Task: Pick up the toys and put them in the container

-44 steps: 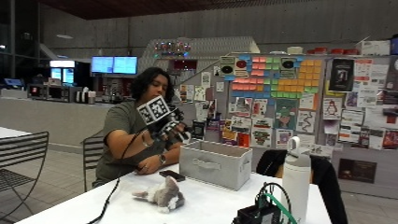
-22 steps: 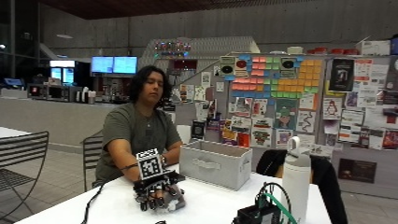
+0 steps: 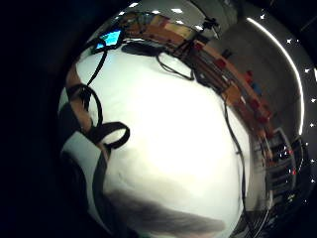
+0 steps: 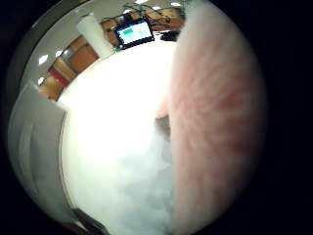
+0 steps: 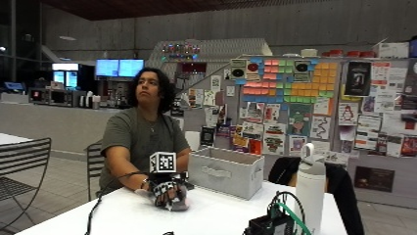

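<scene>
Nearest the camera, bare white table runs wide from the gloved right hand toward the front edge. The hand is down on the tabletop, its fingers curled over one grey plush toy; the thumb-side palm view shows grey fur close against the thumb. Just beyond the hand stands one grey container, its near wall apart from the knuckles, its top open. One white bottle stands well off past the container.
</scene>
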Available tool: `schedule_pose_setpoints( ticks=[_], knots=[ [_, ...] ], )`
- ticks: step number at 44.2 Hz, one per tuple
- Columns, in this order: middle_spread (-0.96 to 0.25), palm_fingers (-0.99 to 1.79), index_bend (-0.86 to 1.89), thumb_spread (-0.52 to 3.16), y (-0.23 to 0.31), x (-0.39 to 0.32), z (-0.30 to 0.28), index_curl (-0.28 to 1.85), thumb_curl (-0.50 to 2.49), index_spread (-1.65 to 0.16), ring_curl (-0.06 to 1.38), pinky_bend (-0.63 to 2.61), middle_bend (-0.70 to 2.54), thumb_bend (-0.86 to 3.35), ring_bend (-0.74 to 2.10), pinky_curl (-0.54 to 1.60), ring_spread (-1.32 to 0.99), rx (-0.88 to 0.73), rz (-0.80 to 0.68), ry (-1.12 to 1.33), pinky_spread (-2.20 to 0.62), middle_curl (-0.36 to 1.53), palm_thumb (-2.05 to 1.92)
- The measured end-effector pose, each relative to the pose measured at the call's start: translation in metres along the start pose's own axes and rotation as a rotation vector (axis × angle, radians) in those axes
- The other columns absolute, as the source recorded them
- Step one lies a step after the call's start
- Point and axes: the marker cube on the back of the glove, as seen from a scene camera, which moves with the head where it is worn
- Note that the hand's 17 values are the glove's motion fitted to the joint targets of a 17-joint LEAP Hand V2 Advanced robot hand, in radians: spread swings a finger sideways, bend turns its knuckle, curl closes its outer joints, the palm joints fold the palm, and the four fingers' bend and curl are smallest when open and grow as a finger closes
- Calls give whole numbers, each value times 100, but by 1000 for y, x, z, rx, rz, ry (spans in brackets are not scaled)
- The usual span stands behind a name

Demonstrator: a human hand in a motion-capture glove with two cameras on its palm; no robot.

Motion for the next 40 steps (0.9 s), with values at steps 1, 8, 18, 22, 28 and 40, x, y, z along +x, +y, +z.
schedule_pose_setpoints(
  ticks=[1,8,18,22,28,40],
  knots=[
    [-32,112,6,139,5,2,-4,30,37,-39,60,109,48,21,124,44,-35,4,-5,-25,-41,62,41],
    [-36,108,12,136,44,9,-105,26,46,-39,64,113,61,27,132,46,-36,115,-103,-330,-43,71,55],
    [-39,109,22,125,76,-32,-334,30,57,-43,63,108,64,25,130,46,-36,405,-305,-695,-43,80,58],
    [-40,110,23,121,52,-50,-388,32,61,-44,62,107,64,24,130,46,-36,455,-399,-834,-44,82,59],
    [-41,110,26,115,41,-84,-454,36,67,-47,61,105,62,22,129,45,-36,572,-753,-1066,-44,85,58],
    [-42,109,26,107,-50,-167,-447,44,77,-50,60,104,60,19,128,46,-37,445,-583,-975,-44,90,58]
  ],
)
